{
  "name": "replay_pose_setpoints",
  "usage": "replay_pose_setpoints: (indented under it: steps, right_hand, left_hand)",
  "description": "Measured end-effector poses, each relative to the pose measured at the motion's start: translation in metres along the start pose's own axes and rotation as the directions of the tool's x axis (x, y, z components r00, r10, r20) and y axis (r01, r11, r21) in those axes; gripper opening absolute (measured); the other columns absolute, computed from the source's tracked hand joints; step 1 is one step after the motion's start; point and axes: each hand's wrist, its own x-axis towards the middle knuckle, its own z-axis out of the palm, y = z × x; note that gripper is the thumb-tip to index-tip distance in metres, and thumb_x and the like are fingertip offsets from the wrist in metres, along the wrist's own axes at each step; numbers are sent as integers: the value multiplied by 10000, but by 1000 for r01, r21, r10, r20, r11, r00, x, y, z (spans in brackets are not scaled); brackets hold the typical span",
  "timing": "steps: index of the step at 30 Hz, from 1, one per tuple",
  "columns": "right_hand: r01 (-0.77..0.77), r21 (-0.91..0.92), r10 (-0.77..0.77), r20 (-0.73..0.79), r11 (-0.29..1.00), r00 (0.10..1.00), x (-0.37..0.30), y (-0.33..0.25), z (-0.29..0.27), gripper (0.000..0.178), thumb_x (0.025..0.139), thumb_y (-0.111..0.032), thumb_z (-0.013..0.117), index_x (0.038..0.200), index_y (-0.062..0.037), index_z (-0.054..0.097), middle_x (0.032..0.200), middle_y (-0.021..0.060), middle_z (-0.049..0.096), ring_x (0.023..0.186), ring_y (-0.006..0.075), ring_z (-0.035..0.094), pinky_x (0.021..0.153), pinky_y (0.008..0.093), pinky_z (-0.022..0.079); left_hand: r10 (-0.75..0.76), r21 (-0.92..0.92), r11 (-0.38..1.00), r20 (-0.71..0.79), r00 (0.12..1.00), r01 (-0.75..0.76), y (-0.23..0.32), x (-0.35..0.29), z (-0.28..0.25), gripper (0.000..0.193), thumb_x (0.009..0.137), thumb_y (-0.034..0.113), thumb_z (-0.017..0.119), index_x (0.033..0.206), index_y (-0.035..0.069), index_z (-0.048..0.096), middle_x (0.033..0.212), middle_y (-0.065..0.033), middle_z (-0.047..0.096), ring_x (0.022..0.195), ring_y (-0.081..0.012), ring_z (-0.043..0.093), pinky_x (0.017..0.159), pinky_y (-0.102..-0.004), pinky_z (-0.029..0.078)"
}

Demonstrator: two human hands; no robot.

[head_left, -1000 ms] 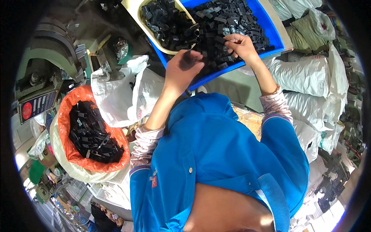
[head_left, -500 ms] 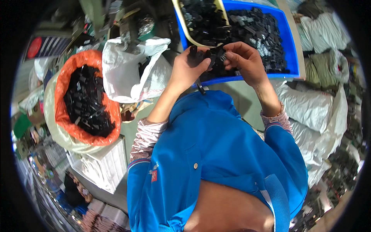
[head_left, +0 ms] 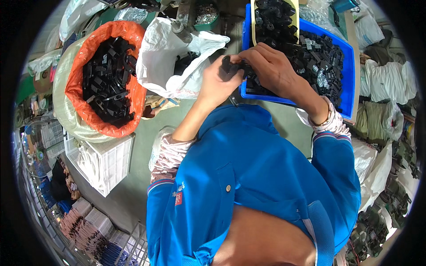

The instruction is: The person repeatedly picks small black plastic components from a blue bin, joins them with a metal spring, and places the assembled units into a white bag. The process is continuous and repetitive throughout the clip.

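My left hand [head_left: 216,81] is wrapped round a dark black plastic piece [head_left: 229,67], whose rounded end shows above the fingers. My right hand [head_left: 276,72] comes in from the right with its fingers bent and pressed together right beside that piece. What sits between the right fingertips is hidden by the hand itself. Both hands are over the near left edge of a blue bin [head_left: 349,73] full of small black plastic parts [head_left: 323,73]. A cream tray [head_left: 253,22] holding more black parts rests in the bin's left side.
To the left stands a white sack [head_left: 153,57] with dark pieces inside. Past it, an orange-lined sack [head_left: 73,95] is filled with black parts, near a white plastic crate [head_left: 106,166]. A green container [head_left: 207,26] of small bits sits at the back. White sacks [head_left: 390,82] lie at the right.
The right hand has closed in on the left hand, and its fingers now meet at the black piece. My view has shifted, so sacks and bin appear moved. The left hand keeps its grip.
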Motion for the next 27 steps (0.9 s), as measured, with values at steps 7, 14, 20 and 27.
replay_pose_setpoints:
  steps: [7,14,20,27]
  right_hand:
    - [58,-13,-58,49,998,997,11,1,22,535,696,-111,774,1171,-41,539,1046,102,607,908,296,614,757,376,522]
    - [-306,608,365,28,732,930,8,14,38,308,916,-65,632,1210,-21,553,925,127,699,854,241,704,727,323,557]
    - [-479,878,728,326,5,604,-15,-25,75,299,911,-133,679,1121,64,598,950,126,675,834,178,676,695,289,580]
    - [-433,882,715,425,-187,555,-17,-7,71,275,961,-118,605,1178,50,593,1010,87,654,883,153,662,786,302,577]
  left_hand:
    - [-28,-135,990,-8,1000,27,3,-4,-11,287,858,-98,596,1139,-42,574,1014,-93,628,894,-175,667,724,-315,627]
    - [11,-43,999,-156,988,-18,-3,-2,-26,221,858,-37,634,1077,-26,611,953,-59,641,853,-129,635,736,-285,565]
    - [69,-9,997,-321,945,-76,-10,-1,-25,174,836,16,701,1004,8,655,936,-29,644,825,-71,563,743,-219,464]
    - [313,346,898,-64,948,-273,-8,13,-58,117,767,-3,717,865,-16,653,979,-95,673,902,-192,656,817,-302,513]
